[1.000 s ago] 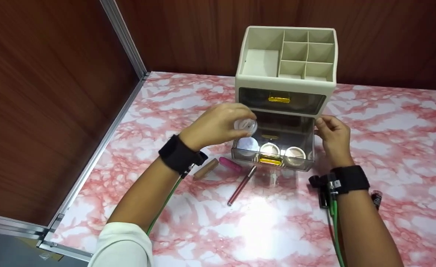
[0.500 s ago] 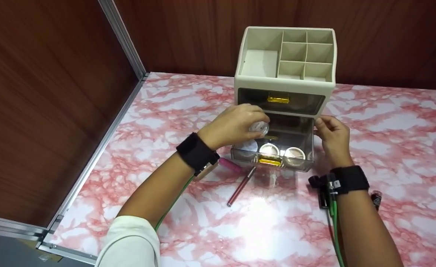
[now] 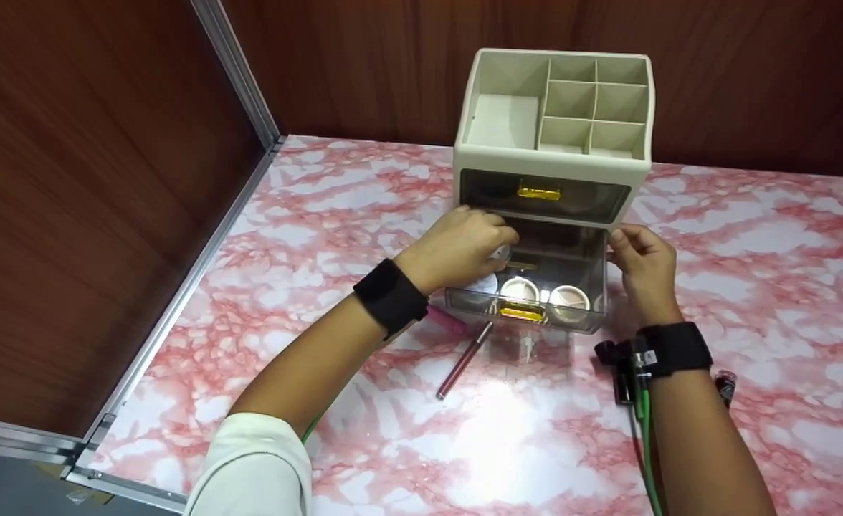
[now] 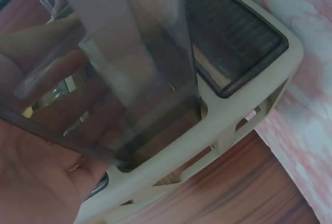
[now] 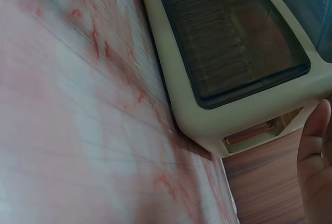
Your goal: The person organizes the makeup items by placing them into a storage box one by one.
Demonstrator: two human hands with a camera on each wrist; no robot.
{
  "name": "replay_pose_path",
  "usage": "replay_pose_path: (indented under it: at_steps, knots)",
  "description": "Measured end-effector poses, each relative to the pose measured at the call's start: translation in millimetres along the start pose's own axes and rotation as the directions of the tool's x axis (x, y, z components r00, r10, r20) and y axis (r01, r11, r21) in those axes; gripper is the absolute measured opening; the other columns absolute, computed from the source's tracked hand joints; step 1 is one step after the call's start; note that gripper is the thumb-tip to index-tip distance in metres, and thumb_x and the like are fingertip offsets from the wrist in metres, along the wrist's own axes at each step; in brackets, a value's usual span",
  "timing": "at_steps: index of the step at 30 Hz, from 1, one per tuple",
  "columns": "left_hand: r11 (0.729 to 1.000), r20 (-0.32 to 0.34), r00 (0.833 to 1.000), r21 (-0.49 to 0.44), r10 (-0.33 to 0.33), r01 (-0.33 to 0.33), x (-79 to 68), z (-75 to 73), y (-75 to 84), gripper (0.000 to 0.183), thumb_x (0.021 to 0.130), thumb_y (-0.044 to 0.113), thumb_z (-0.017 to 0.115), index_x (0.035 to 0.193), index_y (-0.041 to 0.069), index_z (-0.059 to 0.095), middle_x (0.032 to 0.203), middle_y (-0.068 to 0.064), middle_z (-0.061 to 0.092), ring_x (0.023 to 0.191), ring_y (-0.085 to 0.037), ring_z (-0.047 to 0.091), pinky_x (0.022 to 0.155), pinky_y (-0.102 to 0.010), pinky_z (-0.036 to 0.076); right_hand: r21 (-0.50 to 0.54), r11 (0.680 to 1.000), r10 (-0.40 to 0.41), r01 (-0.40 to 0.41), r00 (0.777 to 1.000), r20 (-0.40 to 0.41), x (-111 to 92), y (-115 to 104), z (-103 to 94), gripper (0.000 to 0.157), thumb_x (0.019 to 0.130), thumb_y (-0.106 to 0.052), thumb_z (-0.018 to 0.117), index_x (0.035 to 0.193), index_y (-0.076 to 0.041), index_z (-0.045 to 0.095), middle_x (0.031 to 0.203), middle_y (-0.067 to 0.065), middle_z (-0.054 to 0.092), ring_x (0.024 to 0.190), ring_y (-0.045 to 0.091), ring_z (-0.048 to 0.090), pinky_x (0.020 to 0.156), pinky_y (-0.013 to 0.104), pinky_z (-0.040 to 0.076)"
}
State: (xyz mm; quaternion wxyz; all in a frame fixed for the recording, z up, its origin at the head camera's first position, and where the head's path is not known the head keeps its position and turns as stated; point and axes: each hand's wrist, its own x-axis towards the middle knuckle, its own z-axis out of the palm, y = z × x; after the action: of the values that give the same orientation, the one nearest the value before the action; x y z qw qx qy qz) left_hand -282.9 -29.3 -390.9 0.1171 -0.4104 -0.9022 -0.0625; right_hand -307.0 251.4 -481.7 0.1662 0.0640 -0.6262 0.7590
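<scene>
A cream makeup organizer [image 3: 550, 158] stands at the back, its clear lower drawer [image 3: 579, 324] pulled out. Over the left part of that drawer, my left hand [image 3: 461, 244] holds a small clear round container [image 3: 502, 252], mostly covered by the fingers. In the left wrist view, the palm [image 4: 41, 177] shows behind the smoky drawer wall. Along the drawer front lie a pale round compact [image 3: 484, 284] and two white-rimmed round compacts [image 3: 520, 289]. My right hand [image 3: 647, 269] grips the organizer's right front edge; its thumb [image 5: 314, 136] touches the frame in the right wrist view.
In front of the drawer lie a pink tube [image 3: 446, 320] and a red lip-gloss tube [image 3: 464, 360]. A dark small bottle [image 3: 725, 387] is beside the right forearm. The upper drawer [image 3: 543, 197] is closed. Wood-look panels [image 3: 364, 64] bound the table.
My left hand has moved right and slightly down into the drawer area with the clear container, which is now more hidden. The right hand stays at the organizer's edge.
</scene>
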Motion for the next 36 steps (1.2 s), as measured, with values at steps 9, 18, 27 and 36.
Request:
replay_pose_path:
  at_steps: [9,18,27,36]
  knots:
    - [0.994,-0.035,0.999,0.099,-0.033,0.036,-0.1,5.5,6.7,0.016,0.088,0.022,0.066,0.101,0.013,0.069,0.085,-0.004,0.067,0.077,-0.021,0.063,0.068,-0.039,0.048,0.029,1.000,0.009,-0.009,1.000,-0.001,-1.2,-1.4,-0.3,0.007,0.091,-0.004,0.066,0.091,-0.001,0.072,0.081,0.006,0.069,0.070,0.014,0.064,0.067,0.024,0.055]
    - [0.983,-0.013,0.997,0.166,-0.072,0.073,2.8,7.2,10.9,0.010,0.087,0.020,0.063,0.083,0.017,0.072,0.079,-0.003,0.068,0.077,-0.022,0.064,0.070,-0.040,0.049,0.011,1.000,0.002,-0.002,1.000,-0.002,-2.0,0.4,-2.4,0.006,0.091,-0.005,0.067,0.091,-0.002,0.072,0.082,0.006,0.068,0.072,0.013,0.065,0.068,0.023,0.055]
    - [0.974,0.066,0.990,0.200,-0.124,0.108,1.6,5.3,11.9,0.016,0.091,0.025,0.062,0.089,0.016,0.075,0.088,-0.005,0.068,0.083,-0.024,0.063,0.075,-0.040,0.047,0.039,0.999,0.003,-0.003,1.000,0.010,-1.6,1.4,0.1,0.007,0.091,-0.004,0.067,0.093,-0.001,0.072,0.084,0.007,0.069,0.072,0.014,0.065,0.069,0.024,0.055]
    - [0.974,0.059,0.991,0.202,-0.118,0.104,-0.1,5.2,12.0,0.016,0.092,0.020,0.062,0.084,0.015,0.075,0.087,-0.004,0.068,0.079,-0.026,0.064,0.075,-0.040,0.048,0.078,0.997,0.017,-0.018,1.000,0.018,-1.8,1.3,0.5,0.010,0.090,-0.004,0.067,0.096,0.004,0.071,0.086,0.009,0.069,0.074,0.017,0.065,0.070,0.026,0.056]
